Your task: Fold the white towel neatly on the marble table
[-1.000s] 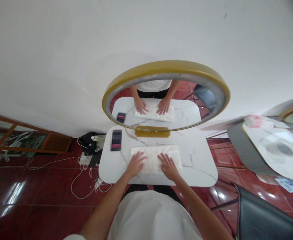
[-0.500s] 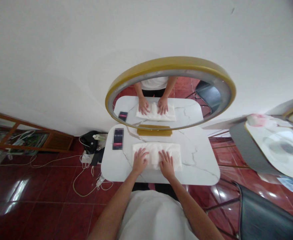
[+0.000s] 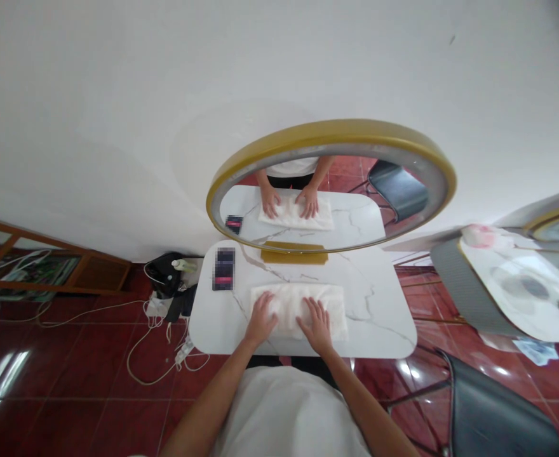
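Note:
A white folded cloth (image 3: 288, 310), perhaps a towel, lies on the white marble-patterned table (image 3: 379, 311) in front of me. On its left part rests my left hand (image 3: 262, 318), palm down, with the fingers stretched forward. My right hand (image 3: 316, 324) lies on the right part, fingers spread and the thumb pointing inward. Neither hand grips the cloth; both touch it from above. Its surface looks slightly wrinkled, and the hands hide some of it.
A gold-framed mirror (image 3: 331, 131) on a gold base (image 3: 293, 253) stands behind the cloth. A pixelated phone-like object (image 3: 223, 269) lies at the table's left. Cables and a black bag (image 3: 165, 274) sit on the left floor; a dark chair (image 3: 493, 406) and a second table (image 3: 493, 285) are right.
The camera view has shifted a little. My hands stay on the cloth, and the right thumb has spread inward. The raised fold between the hands now looks flatter.

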Demonstrator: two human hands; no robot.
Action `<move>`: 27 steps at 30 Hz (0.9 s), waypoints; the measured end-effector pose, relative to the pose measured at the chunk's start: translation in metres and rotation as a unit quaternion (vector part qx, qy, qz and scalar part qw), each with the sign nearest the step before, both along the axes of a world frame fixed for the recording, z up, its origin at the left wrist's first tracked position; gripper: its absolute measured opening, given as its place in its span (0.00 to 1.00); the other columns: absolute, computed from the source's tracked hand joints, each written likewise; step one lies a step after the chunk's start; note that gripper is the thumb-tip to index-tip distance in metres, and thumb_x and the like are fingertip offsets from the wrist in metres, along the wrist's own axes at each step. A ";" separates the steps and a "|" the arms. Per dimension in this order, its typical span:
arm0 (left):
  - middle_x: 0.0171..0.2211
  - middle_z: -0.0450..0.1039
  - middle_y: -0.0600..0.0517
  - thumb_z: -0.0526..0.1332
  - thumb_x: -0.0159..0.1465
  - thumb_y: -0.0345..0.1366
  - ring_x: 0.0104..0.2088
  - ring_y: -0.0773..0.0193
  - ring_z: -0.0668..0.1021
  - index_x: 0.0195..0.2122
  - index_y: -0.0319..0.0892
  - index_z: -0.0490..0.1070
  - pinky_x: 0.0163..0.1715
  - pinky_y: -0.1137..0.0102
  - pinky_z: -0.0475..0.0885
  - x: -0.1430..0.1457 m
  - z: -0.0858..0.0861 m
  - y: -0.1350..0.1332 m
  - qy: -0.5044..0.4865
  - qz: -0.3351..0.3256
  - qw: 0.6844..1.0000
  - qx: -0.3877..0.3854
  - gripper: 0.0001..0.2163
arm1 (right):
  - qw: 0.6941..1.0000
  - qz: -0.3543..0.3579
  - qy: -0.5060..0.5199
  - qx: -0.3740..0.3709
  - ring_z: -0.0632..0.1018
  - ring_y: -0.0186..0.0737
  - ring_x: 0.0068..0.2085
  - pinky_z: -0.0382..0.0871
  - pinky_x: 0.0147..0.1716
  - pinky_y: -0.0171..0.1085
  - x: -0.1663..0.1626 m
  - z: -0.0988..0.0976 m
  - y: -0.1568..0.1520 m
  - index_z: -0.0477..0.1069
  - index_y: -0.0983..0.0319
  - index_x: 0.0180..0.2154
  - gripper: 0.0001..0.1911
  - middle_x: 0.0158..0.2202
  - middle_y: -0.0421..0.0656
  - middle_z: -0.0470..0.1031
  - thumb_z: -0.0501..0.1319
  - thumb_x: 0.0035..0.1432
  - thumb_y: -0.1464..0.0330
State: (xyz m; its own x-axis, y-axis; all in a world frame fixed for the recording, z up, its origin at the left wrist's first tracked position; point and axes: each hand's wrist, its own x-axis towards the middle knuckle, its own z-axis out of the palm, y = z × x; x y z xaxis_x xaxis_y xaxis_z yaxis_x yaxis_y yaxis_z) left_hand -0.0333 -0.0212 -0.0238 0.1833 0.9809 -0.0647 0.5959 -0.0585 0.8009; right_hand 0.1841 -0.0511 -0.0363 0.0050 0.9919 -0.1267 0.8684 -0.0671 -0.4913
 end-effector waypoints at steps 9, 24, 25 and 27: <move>0.57 0.56 0.46 0.61 0.52 0.36 0.61 0.55 0.57 0.52 0.44 0.62 0.62 0.63 0.49 0.029 -0.005 0.024 -0.325 0.137 0.921 -0.167 0.25 | 0.989 0.040 0.135 -0.036 0.50 0.54 0.64 0.52 0.58 0.55 -0.039 -0.005 0.012 0.42 0.56 0.64 0.46 0.63 0.46 0.52 0.60 0.50 0.51; 0.42 0.70 0.49 0.57 0.55 0.48 0.40 0.58 0.75 0.47 0.45 0.66 0.37 0.63 0.69 -0.015 0.028 0.042 -0.354 0.183 0.856 -0.329 0.20 | 0.941 0.025 0.324 0.093 0.66 0.50 0.56 0.61 0.54 0.51 -0.062 0.019 0.032 0.53 0.58 0.60 0.35 0.57 0.47 0.64 0.58 0.49 0.66; 0.44 0.69 0.48 0.58 0.55 0.46 0.42 0.57 0.74 0.47 0.45 0.66 0.41 0.62 0.68 -0.020 0.034 0.051 -0.325 0.196 0.880 -0.286 0.19 | 0.936 -0.002 0.333 0.111 0.68 0.50 0.55 0.63 0.53 0.51 -0.060 0.022 0.037 0.56 0.59 0.59 0.34 0.55 0.48 0.66 0.58 0.49 0.65; 0.50 0.64 0.47 0.57 0.57 0.44 0.49 0.57 0.70 0.48 0.45 0.63 0.48 0.61 0.64 -0.032 0.054 0.070 -0.292 0.245 0.911 -0.158 0.19 | 0.930 -0.042 0.333 0.151 0.70 0.51 0.53 0.65 0.51 0.50 -0.055 0.041 0.050 0.58 0.61 0.57 0.32 0.53 0.49 0.68 0.58 0.49 0.63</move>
State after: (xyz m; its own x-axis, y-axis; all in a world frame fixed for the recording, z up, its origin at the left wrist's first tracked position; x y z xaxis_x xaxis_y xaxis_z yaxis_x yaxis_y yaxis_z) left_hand -0.0648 0.0491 0.0303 -0.1783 0.9033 -0.3903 -0.0455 0.3886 0.9203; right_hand 0.1295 -0.0016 0.0044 0.1046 0.9826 0.1537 0.3629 0.1062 -0.9258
